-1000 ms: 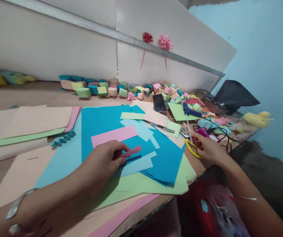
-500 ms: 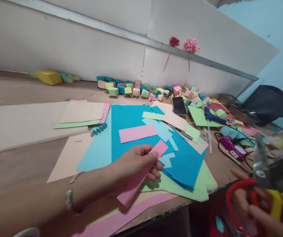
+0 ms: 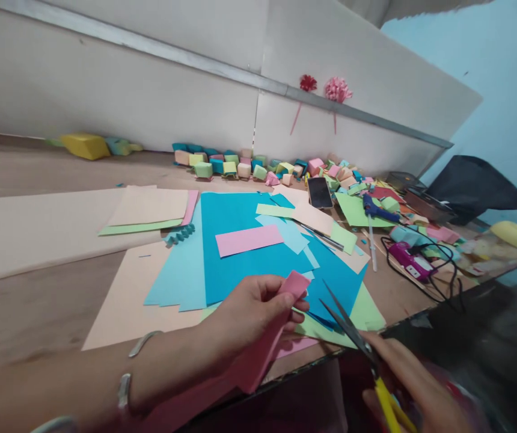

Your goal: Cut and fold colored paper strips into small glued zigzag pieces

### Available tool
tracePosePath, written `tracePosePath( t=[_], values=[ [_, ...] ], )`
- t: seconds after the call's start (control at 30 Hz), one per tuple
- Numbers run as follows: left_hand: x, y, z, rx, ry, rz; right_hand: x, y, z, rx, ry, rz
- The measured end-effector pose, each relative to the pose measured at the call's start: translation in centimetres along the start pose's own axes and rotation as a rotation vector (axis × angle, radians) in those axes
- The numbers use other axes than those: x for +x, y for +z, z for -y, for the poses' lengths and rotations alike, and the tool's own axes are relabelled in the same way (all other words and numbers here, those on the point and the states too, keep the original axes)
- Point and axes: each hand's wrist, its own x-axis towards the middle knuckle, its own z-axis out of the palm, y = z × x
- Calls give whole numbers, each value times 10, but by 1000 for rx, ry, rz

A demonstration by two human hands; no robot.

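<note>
My left hand [image 3: 252,310] pinches a long pink paper strip [image 3: 267,343] and holds it up over the table's near edge. My right hand [image 3: 414,388] grips yellow-and-red-handled scissors [image 3: 353,334] at the lower right. The blades are parted and point up and left toward the strip, a short way from it. Under both lies a pile of blue, light-blue and green paper sheets [image 3: 249,252] with a pink rectangle [image 3: 249,240] on top.
Small folded paper cubes [image 3: 258,168] line the wall. A phone [image 3: 319,192], a blue glue gun [image 3: 378,208], a purple tool with black cord [image 3: 409,262] and paper scraps crowd the right side. Peach sheets [image 3: 42,225] lie at left. The table edge [image 3: 312,364] runs just below my hands.
My right hand picked the scissors up from the table's right side and brought them, blades parted, toward the strip. My left hand lifted the pink strip off the pile toward the near edge.
</note>
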Motion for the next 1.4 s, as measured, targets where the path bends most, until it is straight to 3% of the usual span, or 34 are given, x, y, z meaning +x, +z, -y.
tracePosePath(
  t=[0.13,0.3,0.5,0.63,0.93,1.1,1.4],
  values=[
    [-1,1,1,35,33,28,9,3,5,-68,-130,81],
    [-2,6,6,-67,20,148,11,7,12,-92,-113,108],
    [1,1,7,215,119,180,20,7,30,-50,-129,128],
    [2,-2,10,214,192,182,25,5,36,-23,-120,136],
    [3,1,8,235,97,157,26,6,36,-30,-102,128],
    [6,0,14,146,47,154,28,9,37,-6,-132,172],
    [10,-1,22,97,-49,97,29,12,35,-10,-196,130]
  ],
)
